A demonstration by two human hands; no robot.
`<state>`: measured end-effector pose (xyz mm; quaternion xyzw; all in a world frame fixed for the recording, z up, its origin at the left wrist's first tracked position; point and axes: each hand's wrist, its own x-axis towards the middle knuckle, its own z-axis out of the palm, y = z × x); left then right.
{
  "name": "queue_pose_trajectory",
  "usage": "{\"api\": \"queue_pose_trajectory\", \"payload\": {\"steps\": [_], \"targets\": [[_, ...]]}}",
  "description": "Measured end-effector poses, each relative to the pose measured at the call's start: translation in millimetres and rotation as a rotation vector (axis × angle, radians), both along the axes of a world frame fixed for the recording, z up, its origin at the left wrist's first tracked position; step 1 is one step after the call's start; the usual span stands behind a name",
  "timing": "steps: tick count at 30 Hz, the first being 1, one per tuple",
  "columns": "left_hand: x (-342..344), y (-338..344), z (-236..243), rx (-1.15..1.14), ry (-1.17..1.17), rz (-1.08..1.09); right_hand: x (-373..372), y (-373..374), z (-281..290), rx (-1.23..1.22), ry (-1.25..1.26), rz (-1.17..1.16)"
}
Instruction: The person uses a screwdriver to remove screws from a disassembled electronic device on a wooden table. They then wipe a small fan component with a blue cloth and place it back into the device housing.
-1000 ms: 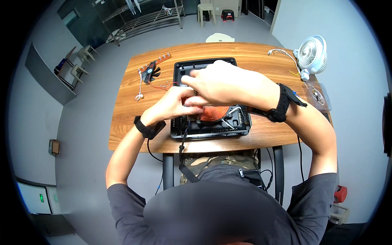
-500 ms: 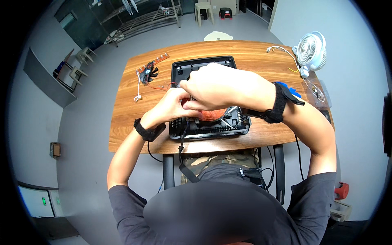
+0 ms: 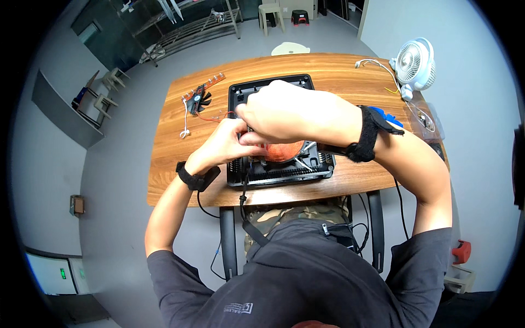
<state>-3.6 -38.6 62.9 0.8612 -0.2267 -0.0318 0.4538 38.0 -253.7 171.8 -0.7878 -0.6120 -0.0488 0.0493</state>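
An opened induction cooker with a black housing [image 3: 236, 94] lies on the wooden table in front of me. Inside it sits a round copper-coloured coil [image 3: 285, 152], partly covered by my hands. My left hand [image 3: 229, 141] is closed at the coil's left edge, thumb and fingers pinched together. Over the same spot my right hand [image 3: 279, 112] bends in from the right with its fingers curled. What either hand grips is hidden between them. Thin red wires run from beside my hands to a small black cooling fan [image 3: 201, 101] at the left.
By the cooling fan lie an orange-brown strip [image 3: 217, 78] and a white cable [image 3: 185, 133]. A white desk fan [image 3: 413, 64] stands at the table's far right corner, near a clear plastic tray [image 3: 428, 120]. A black cord [image 3: 243, 199] hangs over the front edge.
Both hands stay at the coil's left edge, with only slight movement. The view has tilted a little, so more of my shirt shows.
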Motion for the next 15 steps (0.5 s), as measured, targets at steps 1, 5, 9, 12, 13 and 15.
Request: {"api": "queue_pose_trajectory", "payload": {"steps": [1, 5, 9, 12, 13, 15], "targets": [[0.6, -0.4, 2.0, 0.039, -0.038, 0.009, 1.6, -3.5, -1.4, 0.043, -0.018, 0.052], [0.5, 0.5, 6.8, 0.077, -0.03, -0.037, 6.5, -6.0, -4.4, 0.098, 0.0, 0.14], [-4.8, -8.7, 7.2, -0.09, -0.027, -0.077, -4.8, 6.9, 9.6, -0.082, 0.078, -0.013], [-10.3, -10.4, 14.7, -0.062, 0.037, -0.022, -10.0, 7.1, 13.8, -0.146, 0.075, -0.035], [-7.7, -11.7, 15.6, -0.062, 0.028, -0.027, -10.4, 4.5, 15.1, -0.165, 0.067, -0.048], [-1.5, -12.4, 16.8, -0.061, 0.01, -0.039, -4.7, -8.1, 12.0, -0.076, 0.048, 0.04]]}}
